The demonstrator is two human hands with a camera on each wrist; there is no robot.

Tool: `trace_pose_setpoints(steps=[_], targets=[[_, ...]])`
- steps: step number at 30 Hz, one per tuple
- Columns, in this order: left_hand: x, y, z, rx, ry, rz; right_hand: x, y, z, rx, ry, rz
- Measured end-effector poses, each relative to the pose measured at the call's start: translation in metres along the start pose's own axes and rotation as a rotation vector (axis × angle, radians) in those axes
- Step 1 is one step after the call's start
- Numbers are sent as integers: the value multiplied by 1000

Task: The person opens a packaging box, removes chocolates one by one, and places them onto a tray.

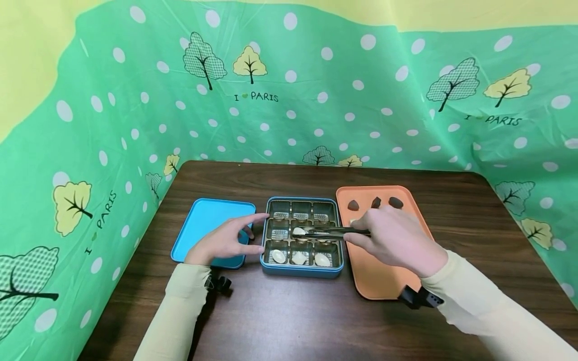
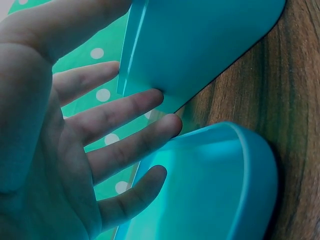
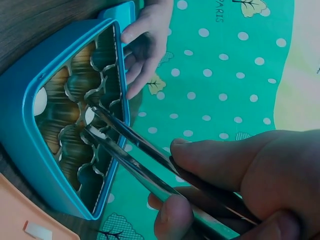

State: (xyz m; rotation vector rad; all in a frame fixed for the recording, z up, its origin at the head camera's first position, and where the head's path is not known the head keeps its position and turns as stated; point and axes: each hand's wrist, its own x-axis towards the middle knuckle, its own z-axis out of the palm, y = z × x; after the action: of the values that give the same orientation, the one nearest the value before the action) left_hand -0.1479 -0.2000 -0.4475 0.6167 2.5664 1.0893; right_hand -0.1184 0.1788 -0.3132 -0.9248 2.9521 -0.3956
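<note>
A blue box [image 1: 301, 271] with a dark divided insert [image 1: 279, 229] stands on the table. Three white shell-like pieces lie in its front row, one of them the front-left white piece [image 1: 278, 256]. My right hand [image 1: 392, 239] grips metal tongs [image 1: 331, 231] reaching in from the right. Their tips flank another white piece [image 3: 90, 116] at the middle compartment; whether they pinch it I cannot tell. My left hand [image 1: 227, 240] has its fingers spread at the box's left side, the thumb and a fingertip right at its wall. In the left wrist view, straight fingers [image 2: 132, 150] overlap the box.
Left of the box lies a blue lid [image 1: 205, 223], partly behind my left hand. On the right, an orange tray [image 1: 377, 281] carries several dark brown pieces, including a round one [image 1: 396, 202], and is partly covered by my right hand. A green patterned cloth [image 1: 289, 100] hangs behind the table.
</note>
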Motion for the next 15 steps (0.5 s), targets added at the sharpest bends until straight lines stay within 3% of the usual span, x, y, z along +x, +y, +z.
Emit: trace_pose_setpoints(steps=[15], targets=[[0, 0, 0, -4, -6, 1, -12, 7, -14, -3, 33, 58]])
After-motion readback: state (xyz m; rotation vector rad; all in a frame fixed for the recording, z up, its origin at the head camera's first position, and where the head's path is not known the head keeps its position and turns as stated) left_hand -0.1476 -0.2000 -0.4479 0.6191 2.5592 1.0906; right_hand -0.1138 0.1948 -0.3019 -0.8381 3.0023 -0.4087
